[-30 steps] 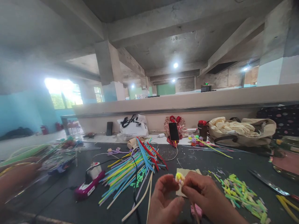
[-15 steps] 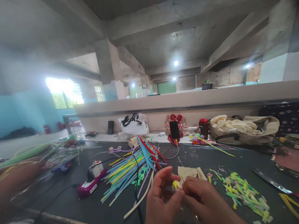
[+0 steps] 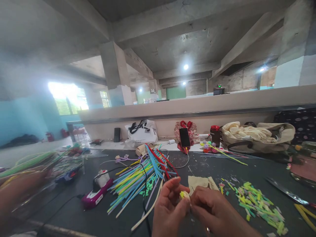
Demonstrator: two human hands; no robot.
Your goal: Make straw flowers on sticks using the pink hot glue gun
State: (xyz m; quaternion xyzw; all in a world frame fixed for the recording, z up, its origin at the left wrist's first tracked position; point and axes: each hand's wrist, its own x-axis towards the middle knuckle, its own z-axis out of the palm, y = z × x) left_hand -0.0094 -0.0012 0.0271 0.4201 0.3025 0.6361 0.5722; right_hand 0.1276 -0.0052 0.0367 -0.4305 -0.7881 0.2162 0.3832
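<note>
My left hand (image 3: 169,210) and my right hand (image 3: 214,210) meet at the bottom centre of the view, over the dark table (image 3: 209,168). Both pinch a small yellow-and-white piece (image 3: 184,195) between their fingertips; its exact shape is hard to make out. A tan scrap of paper (image 3: 199,181) lies on the table just behind the hands. A fan of long coloured strips (image 3: 140,176) in blue, yellow, green and red spreads to the left of my left hand. Short green and yellow cut bits (image 3: 259,202) are heaped to the right of my right hand.
A pink glue gun (image 3: 96,194) with a black cord lies at left. A phone (image 3: 184,137), a dark jar with red lid (image 3: 214,135), a white bag (image 3: 142,133) and a beige bag (image 3: 259,136) line the back ledge. Scissors (image 3: 286,192) lie at right. A blurred arm (image 3: 17,189) shows far left.
My hands have dropped a little lower and closer together with the yellow piece, and the view has shifted slightly. The things on the table have stayed where they were.
</note>
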